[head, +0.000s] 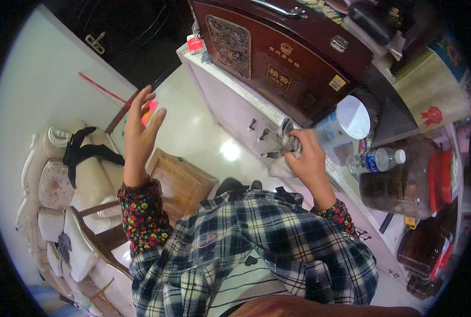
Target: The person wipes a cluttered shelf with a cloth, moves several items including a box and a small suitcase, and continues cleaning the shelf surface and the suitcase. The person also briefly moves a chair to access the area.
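My right hand (309, 154) is closed around a bunched grey cloth (289, 138), held in front of the white cabinet (227, 91) at its top edge. Part of the cloth hangs below the fingers. My left hand (140, 126) is raised over the floor on the left, fingers apart and holding nothing that I can see. Behind its thumb shows a pink and orange item (150, 111), partly hidden by the hand. On the cabinet, close to my right hand, stands a white and blue tub (344, 123).
The cabinet top holds a large dark red case (275, 59), a clear plastic bottle (378, 160) and a large jar with a red lid (402, 186). A wooden stool or small table (180, 178) stands low before me. Left are a cream sofa (57, 184) and a wooden-framed chair (96, 237).
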Available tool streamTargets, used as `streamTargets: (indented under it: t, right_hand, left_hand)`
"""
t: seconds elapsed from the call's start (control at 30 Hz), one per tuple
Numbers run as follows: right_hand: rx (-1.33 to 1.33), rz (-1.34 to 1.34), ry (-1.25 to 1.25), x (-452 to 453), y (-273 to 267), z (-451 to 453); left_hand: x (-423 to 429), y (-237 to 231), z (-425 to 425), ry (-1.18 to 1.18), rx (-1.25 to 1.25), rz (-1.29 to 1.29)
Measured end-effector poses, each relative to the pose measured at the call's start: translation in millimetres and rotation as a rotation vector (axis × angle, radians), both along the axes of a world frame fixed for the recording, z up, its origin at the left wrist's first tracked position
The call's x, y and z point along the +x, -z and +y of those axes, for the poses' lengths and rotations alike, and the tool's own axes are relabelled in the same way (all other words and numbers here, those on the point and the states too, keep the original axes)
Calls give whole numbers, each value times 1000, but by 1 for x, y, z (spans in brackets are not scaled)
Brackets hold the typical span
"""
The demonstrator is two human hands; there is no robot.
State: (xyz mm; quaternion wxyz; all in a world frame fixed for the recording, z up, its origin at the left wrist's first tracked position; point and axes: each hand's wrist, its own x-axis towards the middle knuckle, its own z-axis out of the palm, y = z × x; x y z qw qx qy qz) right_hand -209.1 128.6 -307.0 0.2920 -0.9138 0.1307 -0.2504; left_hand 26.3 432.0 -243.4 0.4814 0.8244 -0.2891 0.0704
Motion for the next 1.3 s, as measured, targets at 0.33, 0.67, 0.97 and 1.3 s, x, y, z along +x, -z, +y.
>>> streamTargets:
  t: [0.33,0.67,0.97,1.3]
  right_hand:
    - [-23,-66,21,20,-17,-10]
    - [-298,-115,354,58,-71,23]
    - [-661,-144,717,114,-172,58]
    - [-464,-73,818,173,-198,12]
  left_hand:
    - [83,-22,-64,124,-193,39]
    - [224,-90,-179,633,-320,-267]
    - [324,-177,-298,966,-264,-511]
    - [355,-205,-506,971,66,-645]
